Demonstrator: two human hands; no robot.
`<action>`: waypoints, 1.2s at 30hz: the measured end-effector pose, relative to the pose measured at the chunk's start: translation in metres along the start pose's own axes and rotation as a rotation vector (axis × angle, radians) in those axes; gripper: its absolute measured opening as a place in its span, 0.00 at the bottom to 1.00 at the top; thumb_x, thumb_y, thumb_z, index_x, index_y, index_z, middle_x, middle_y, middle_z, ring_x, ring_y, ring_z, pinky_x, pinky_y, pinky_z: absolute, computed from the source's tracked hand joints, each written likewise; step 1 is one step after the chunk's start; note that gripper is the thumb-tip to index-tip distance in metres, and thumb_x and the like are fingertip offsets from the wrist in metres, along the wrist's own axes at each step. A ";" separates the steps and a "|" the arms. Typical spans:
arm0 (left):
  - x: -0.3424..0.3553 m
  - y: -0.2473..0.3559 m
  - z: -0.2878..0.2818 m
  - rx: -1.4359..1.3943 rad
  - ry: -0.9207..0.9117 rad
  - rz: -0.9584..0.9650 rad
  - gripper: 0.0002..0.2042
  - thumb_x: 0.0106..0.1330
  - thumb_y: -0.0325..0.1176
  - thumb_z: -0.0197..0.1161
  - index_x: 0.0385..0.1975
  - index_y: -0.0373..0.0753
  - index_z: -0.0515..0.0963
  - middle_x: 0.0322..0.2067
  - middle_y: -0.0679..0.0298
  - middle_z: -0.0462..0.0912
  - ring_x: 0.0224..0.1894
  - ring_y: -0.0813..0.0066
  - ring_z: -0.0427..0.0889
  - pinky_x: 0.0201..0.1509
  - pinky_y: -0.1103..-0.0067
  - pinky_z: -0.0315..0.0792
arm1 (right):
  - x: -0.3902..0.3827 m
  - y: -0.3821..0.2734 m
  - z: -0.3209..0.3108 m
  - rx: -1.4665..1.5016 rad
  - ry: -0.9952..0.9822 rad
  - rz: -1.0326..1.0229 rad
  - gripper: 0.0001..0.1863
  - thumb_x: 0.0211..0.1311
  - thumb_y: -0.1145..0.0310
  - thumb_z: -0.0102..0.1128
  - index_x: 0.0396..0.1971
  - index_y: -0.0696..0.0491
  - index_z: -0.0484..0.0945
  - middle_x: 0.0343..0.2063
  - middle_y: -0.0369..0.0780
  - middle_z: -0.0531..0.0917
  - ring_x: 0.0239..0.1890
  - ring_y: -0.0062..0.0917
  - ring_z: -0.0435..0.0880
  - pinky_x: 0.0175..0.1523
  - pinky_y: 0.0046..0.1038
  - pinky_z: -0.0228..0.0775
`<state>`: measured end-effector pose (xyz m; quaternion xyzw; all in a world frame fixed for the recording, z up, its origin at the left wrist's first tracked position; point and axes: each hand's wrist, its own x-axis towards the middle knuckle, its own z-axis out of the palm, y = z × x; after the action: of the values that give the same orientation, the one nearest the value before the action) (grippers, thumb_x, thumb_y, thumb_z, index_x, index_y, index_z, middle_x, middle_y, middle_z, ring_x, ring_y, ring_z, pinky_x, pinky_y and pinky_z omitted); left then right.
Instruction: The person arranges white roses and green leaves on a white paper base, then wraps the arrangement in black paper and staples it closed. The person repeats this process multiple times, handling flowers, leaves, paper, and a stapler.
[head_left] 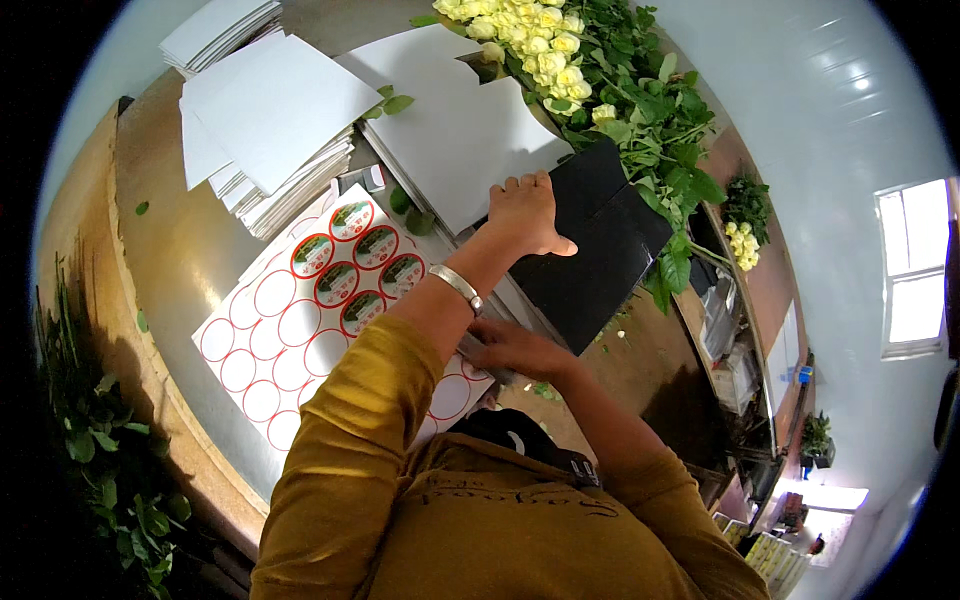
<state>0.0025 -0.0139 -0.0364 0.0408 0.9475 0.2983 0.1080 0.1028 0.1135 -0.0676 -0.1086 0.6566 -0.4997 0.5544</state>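
Observation:
My left hand [525, 215], a silver bracelet on its wrist, lies palm down with the fingers stretched and the thumb out. It rests where a large white sheet [470, 150] meets a black panel [600, 240]. Nearer my body, my right hand [515, 350] is closed at the table's near edge, beside the panel's lower corner. What its fingers hold, if anything, is hidden. Left of both hands lies a sheet of round labels [265, 340], partly under my left forearm. Several printed labels [375, 247] with red rims remain on it among blank red-ringed circles.
Stacked white paper sheets [285, 100] stand at the far left of the metal table [150, 170]. Pale yellow roses [535, 50] with leafy stems [660, 140] lie along the far right. Green foliage [110, 440] sits at lower left. A shelf with plastic bags [720, 320] is at right.

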 end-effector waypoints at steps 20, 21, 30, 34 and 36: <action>-0.002 0.006 0.000 -0.052 0.028 -0.007 0.52 0.41 0.56 0.72 0.60 0.27 0.55 0.56 0.48 0.67 0.58 0.52 0.68 0.59 0.62 0.62 | -0.073 0.007 0.067 0.117 0.729 0.169 0.18 0.56 0.69 0.56 0.47 0.61 0.71 0.41 0.43 0.80 0.43 0.29 0.78 0.52 0.31 0.67; -0.002 0.005 0.000 -0.060 0.026 -0.015 0.51 0.41 0.56 0.72 0.60 0.27 0.55 0.56 0.49 0.67 0.58 0.53 0.68 0.59 0.62 0.62 | -0.069 -0.001 0.068 0.154 0.747 0.177 0.18 0.58 0.69 0.56 0.46 0.61 0.71 0.40 0.43 0.80 0.43 0.28 0.78 0.51 0.31 0.67; -0.002 0.004 0.006 -0.079 0.054 0.018 0.50 0.42 0.56 0.72 0.59 0.27 0.57 0.55 0.47 0.68 0.57 0.51 0.68 0.59 0.62 0.61 | -0.048 0.033 0.045 -0.001 0.702 0.211 0.35 0.57 0.40 0.57 0.41 0.63 0.70 0.30 0.44 0.79 0.35 0.27 0.78 0.37 0.31 0.71; -0.001 -0.001 0.004 -0.065 0.052 0.042 0.53 0.41 0.56 0.72 0.60 0.25 0.54 0.55 0.44 0.67 0.57 0.48 0.68 0.59 0.60 0.61 | -0.052 0.034 0.038 -0.036 0.630 0.173 0.33 0.57 0.46 0.59 0.47 0.64 0.68 0.36 0.48 0.79 0.40 0.33 0.78 0.45 0.35 0.70; 0.000 -0.001 0.004 -0.056 0.046 0.048 0.54 0.41 0.57 0.71 0.61 0.24 0.53 0.55 0.43 0.66 0.58 0.48 0.67 0.60 0.60 0.60 | -0.066 0.040 0.027 -0.300 0.609 0.160 0.32 0.57 0.51 0.60 0.52 0.61 0.67 0.40 0.48 0.78 0.43 0.35 0.78 0.49 0.36 0.69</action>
<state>0.0032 -0.0130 -0.0399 0.0535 0.9397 0.3281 0.0801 0.1657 0.1640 -0.0547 0.0170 0.8645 -0.3619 0.3484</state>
